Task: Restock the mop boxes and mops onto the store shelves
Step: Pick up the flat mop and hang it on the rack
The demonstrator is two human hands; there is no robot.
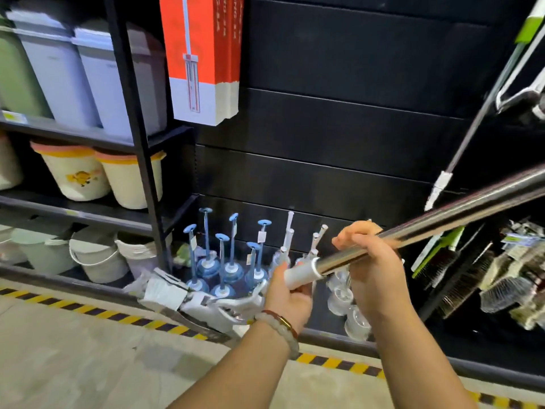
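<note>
Head view, both hands on one mop.

Long shiny chrome mop pole with a white plastic end cap [413, 231]: runs diagonally from frame centre out toward 2 o'clock, leaving the frame at the right edge. Cap end sits low, near centre.

Left hand [290, 293]: fingers curled round the white cap end from below, thumb up along the cap. Firm wrap, not a pinch. Wrist carries a pale bead bracelet and a red-brown band [281, 329].

Right hand [373, 261]: just beside the left, at its 2 o'clock. Fingers folded over the chrome section, closed around it.

Tall orange-and-white cardboard mop box printed with a mop drawing [203, 57]: at 11 o'clock from the hands, high against the black slatted back panel [339, 119], lower end clear of the floor shelf.

Second mop, slim metal handle with green and white fittings [472, 134]: at 1 o'clock, leaning steeply along the right side of the panel.

Directly behind the hands, on the bottom shelf: cluster of blue-handled translucent plungers [224, 261], upright. Clear ones to their right, partly hidden by the hands.

At 9 to 10 o'clock: black shelving with grey lidded bins [88, 72] above, cream buckets with pink rims [76, 172] below.

At 3 o'clock: stiff-bristled brushes with green backs [448, 270], packaging blurred.

Floor edge: yellow-and-black hazard tape [88, 308].
</note>
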